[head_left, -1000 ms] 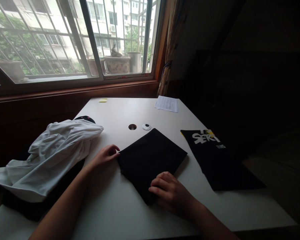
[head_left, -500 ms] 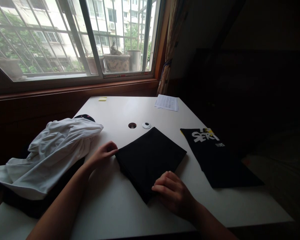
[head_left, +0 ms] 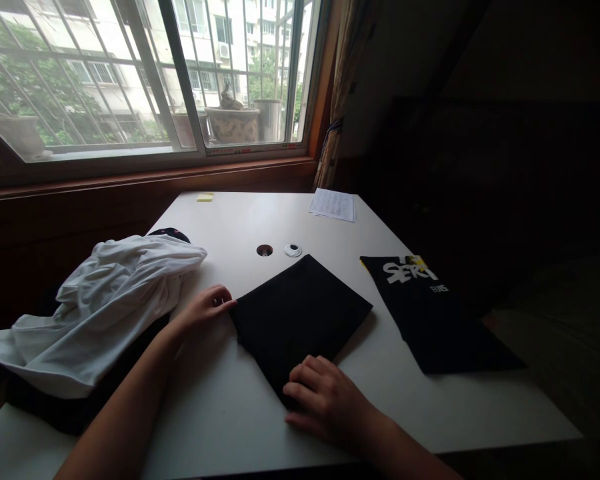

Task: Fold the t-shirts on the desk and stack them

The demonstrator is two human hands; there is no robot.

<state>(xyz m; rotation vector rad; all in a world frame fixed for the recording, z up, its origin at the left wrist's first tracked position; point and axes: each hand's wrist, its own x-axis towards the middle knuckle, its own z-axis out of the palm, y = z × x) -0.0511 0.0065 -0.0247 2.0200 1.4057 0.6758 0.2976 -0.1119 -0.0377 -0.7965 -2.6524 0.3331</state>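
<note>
Shining brightly through the metal-framed glass window (head_left: pixel 153 73), far left; gleaming on the flat white tabletop (head_left: pixel 230 227); darkening rightward.

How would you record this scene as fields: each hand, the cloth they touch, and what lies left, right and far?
Left hand: touching left corner of black cloth
Right hand: on its near corner
Black cloth: folded, flat on white table
Left: crumpled white cloth over dark cloth
Right: dark printed garment, laid flat
Far end: papers, yellow note
</note>
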